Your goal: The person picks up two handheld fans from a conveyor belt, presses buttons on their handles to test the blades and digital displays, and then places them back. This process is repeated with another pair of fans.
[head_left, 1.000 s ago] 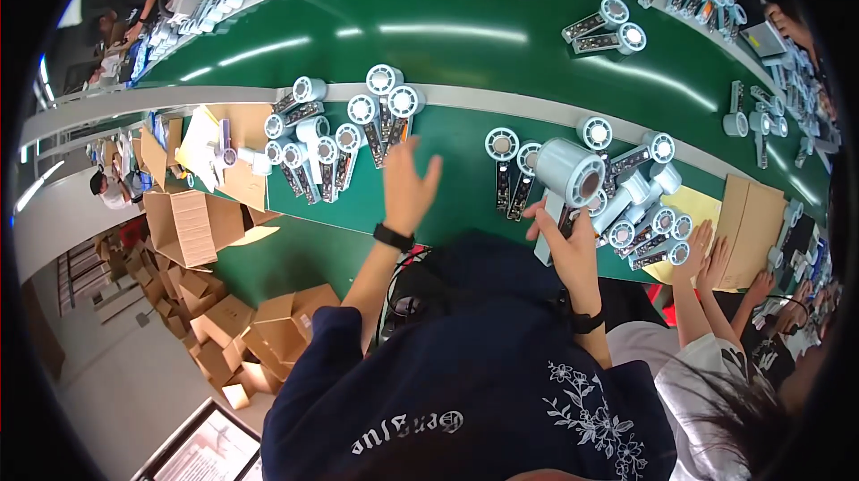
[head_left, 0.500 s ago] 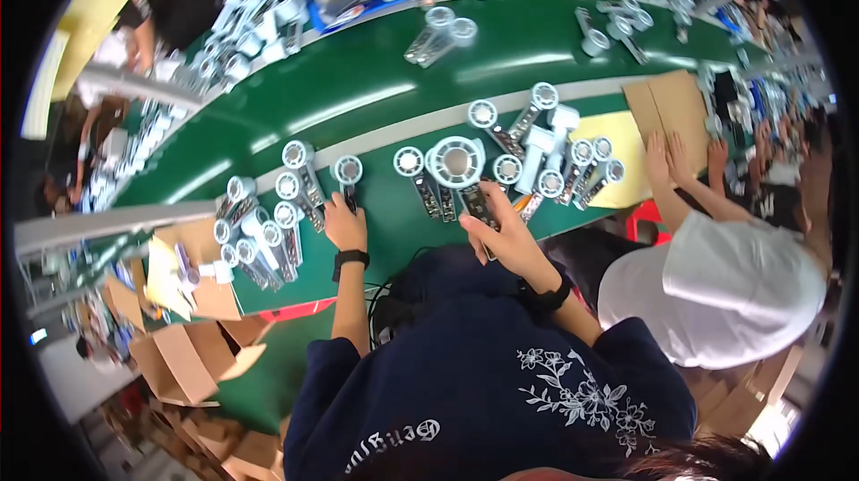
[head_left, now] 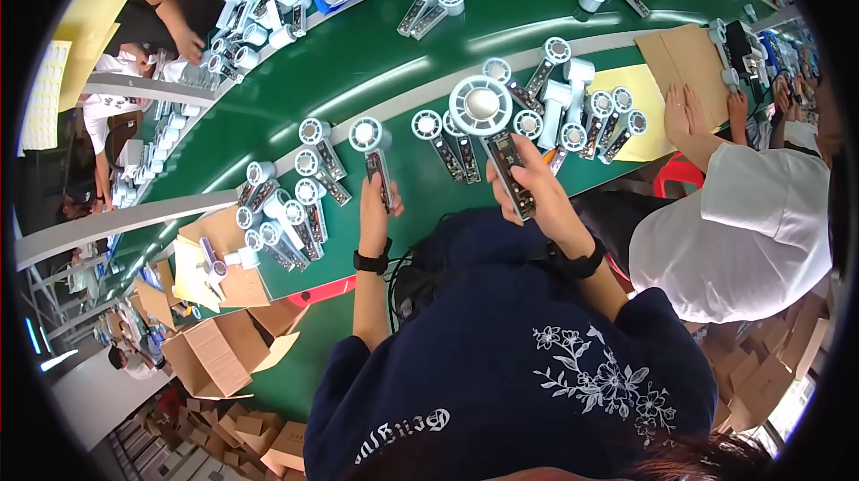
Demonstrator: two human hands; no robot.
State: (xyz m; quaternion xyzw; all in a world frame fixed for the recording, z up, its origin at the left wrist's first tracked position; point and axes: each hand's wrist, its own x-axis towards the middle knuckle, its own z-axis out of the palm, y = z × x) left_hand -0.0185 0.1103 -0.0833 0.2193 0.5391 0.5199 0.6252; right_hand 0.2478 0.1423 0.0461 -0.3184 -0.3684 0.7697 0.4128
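My right hand [head_left: 541, 190] is closed round the handle of a light-blue handheld fan [head_left: 481, 109], whose round grille points up at me and whose open handle shows a dark circuit board. My left hand [head_left: 374, 204] grips the handle of a second handheld fan [head_left: 366, 136], also with its inside bare, fingers wrapped round it. Both fans are above the green table [head_left: 394, 175], apart from each other. Between them, two more open-handled fans [head_left: 428, 126] lie side by side, one partly hidden by the raised right-hand fan. Black bands circle both my wrists.
Left of my hands lies a cluster of open-handled fans [head_left: 295, 212]. More fans [head_left: 601, 105] lie at right near a yellow sheet [head_left: 631, 87] and a cardboard piece [head_left: 684, 56], where a co-worker's hands [head_left: 684, 114] rest. Beyond a pale rail runs a green conveyor belt [head_left: 295, 87]. An open carton [head_left: 215, 351] sits lower left.
My left hand has picked the fan up from the table and now holds it upright. The right-hand fan has come up closer. The whole view has shifted slightly.
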